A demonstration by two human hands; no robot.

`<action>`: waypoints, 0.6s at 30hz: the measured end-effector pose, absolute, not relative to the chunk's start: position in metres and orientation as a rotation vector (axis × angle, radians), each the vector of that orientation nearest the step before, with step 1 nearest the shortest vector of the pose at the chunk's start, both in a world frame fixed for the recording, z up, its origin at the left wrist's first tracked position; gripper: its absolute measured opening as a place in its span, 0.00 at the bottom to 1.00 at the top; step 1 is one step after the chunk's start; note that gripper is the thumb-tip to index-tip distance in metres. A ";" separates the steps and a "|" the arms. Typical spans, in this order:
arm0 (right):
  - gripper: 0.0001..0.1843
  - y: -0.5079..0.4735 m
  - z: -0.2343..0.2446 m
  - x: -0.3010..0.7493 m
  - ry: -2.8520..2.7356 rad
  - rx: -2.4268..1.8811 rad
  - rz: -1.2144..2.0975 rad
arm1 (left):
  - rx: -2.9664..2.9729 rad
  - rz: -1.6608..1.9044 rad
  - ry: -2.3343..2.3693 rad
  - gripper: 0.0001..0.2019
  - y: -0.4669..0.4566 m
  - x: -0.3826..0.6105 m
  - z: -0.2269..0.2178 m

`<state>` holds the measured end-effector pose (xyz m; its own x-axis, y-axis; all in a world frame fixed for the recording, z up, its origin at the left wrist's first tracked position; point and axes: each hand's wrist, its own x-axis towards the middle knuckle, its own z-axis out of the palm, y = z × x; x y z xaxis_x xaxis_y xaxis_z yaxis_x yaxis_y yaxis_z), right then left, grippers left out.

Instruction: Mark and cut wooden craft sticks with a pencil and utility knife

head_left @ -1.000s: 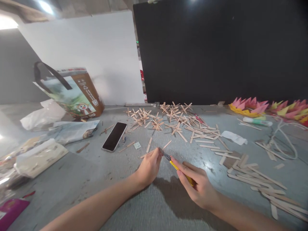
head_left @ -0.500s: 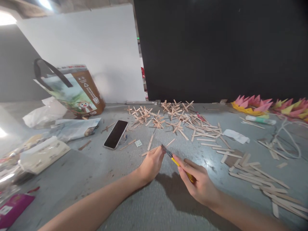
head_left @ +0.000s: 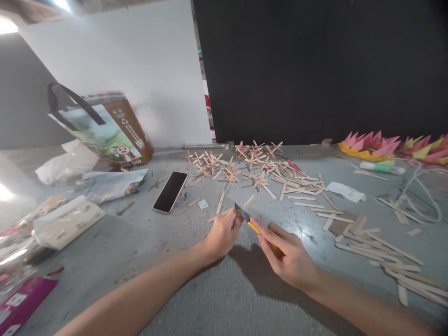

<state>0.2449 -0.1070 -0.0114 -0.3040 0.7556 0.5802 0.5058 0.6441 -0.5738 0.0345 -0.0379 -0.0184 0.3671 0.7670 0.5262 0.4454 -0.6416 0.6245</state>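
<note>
My right hand (head_left: 290, 256) is closed round the yellow handle of a utility knife (head_left: 254, 227). The knife's blade points up and left, its tip just over the fingers of my left hand (head_left: 224, 233). That left hand is pinched on a wooden craft stick (head_left: 249, 201), whose pale end shows beyond the blade; my fingers cover much of it. Just past the left fingers lies a loose craft stick (head_left: 220, 203) on the grey table (head_left: 140, 280). Whether the blade touches the held stick, I cannot tell.
Star-shaped stick pieces (head_left: 257, 161) are heaped at the back. Flat craft sticks (head_left: 381, 252) spread to the right. A phone (head_left: 170, 192) lies left of centre, with a printed bag (head_left: 115, 135) behind it. Pink-and-yellow paper crafts (head_left: 373, 147), a glue stick (head_left: 381, 168) and a white cable (head_left: 434, 200) lie far right.
The knife blade has shifted slightly up and left over the left fingertips, and more of the held stick shows beyond it. The whole view has moved a little.
</note>
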 end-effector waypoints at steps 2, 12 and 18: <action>0.27 -0.106 -0.012 0.247 -2.012 -1.019 0.295 | 2.240 1.165 1.041 0.12 -0.037 0.035 -0.017; 0.26 -0.102 -0.014 0.251 -2.048 -1.061 0.113 | 2.199 1.112 1.065 0.14 -0.038 0.035 -0.015; 0.26 -0.104 -0.016 0.253 -2.031 -1.053 0.209 | 2.155 1.133 1.128 0.14 -0.036 0.035 -0.017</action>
